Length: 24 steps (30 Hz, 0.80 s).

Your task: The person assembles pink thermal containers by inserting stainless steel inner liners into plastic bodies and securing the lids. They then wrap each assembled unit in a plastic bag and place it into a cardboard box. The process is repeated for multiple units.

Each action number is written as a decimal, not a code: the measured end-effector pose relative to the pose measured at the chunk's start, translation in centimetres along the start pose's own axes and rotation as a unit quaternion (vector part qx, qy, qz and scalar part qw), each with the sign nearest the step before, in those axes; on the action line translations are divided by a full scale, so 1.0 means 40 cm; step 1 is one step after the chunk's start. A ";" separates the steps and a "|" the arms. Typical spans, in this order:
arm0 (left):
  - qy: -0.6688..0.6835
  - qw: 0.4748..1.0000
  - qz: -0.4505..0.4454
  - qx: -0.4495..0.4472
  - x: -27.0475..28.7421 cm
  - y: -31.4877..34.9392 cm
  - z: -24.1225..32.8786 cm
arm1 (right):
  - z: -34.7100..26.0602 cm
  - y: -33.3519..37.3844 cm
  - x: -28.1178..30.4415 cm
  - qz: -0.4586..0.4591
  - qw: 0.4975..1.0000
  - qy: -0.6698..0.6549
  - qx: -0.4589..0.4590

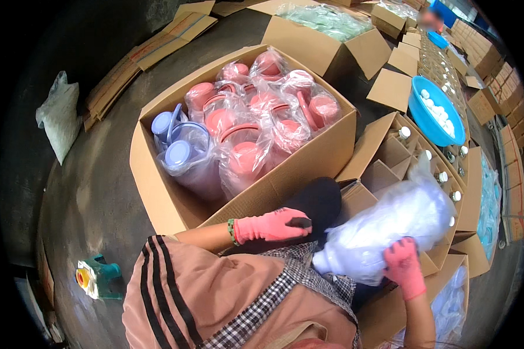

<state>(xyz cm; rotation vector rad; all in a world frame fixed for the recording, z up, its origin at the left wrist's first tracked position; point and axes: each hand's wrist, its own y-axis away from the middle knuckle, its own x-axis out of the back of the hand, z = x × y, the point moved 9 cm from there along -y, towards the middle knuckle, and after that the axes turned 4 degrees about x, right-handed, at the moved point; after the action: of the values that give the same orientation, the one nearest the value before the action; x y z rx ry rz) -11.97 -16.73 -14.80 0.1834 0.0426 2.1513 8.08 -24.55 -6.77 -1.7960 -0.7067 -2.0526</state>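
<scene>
My right hand (404,269), in a pink glove, grips the lower end of a big clear plastic bag (390,227) stuffed with pale white plastic pieces. The bag lies slanted over a divided cardboard box (390,154). My left hand (271,225), also in a pink glove, rests on a black-clad knee (317,200) just left of the bag. A small dark thing shows at its fingertips; I cannot tell whether the hand holds it. Behind the knee stands a large open carton (157,198) packed with pink and pale blue lidded jugs (244,125) wrapped in clear bags.
A blue basin (416,110) of white caps sits on cartons at the right. Capped bottles (442,175) stand in the divided box. Another open carton (320,46) is behind. Flattened cardboard (134,58) and a white sack (58,113) lie left. A green tape dispenser (96,278) lies on the floor.
</scene>
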 end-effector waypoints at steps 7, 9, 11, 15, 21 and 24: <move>-0.024 0.947 -0.319 0.004 -0.283 -0.059 -0.011 | 0.333 0.408 0.212 0.404 0.820 -0.029 -0.404; -0.164 0.970 -0.177 0.019 -0.327 -0.156 -0.056 | 0.358 0.496 0.211 0.492 0.745 -0.112 -0.436; -0.106 0.986 -0.122 -0.031 -0.359 -0.263 -0.005 | 0.355 0.553 0.155 0.545 0.690 -0.165 -0.448; 0.231 0.967 -0.056 -0.092 -0.266 -0.400 0.073 | 0.321 0.512 0.077 0.458 0.728 -0.047 -0.508; 0.267 0.921 0.111 -0.260 0.078 -0.125 0.295 | 0.205 0.177 0.259 0.566 0.691 -0.283 -0.350; -0.074 0.864 0.335 -0.370 0.260 0.122 0.437 | 0.140 -0.059 0.364 0.505 0.794 -0.250 -0.229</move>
<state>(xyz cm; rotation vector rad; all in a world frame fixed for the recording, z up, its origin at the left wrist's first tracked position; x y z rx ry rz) -19.06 -11.48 4.15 -0.1135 -1.0671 2.6471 9.14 -18.30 7.67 -2.2488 0.6572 -1.0386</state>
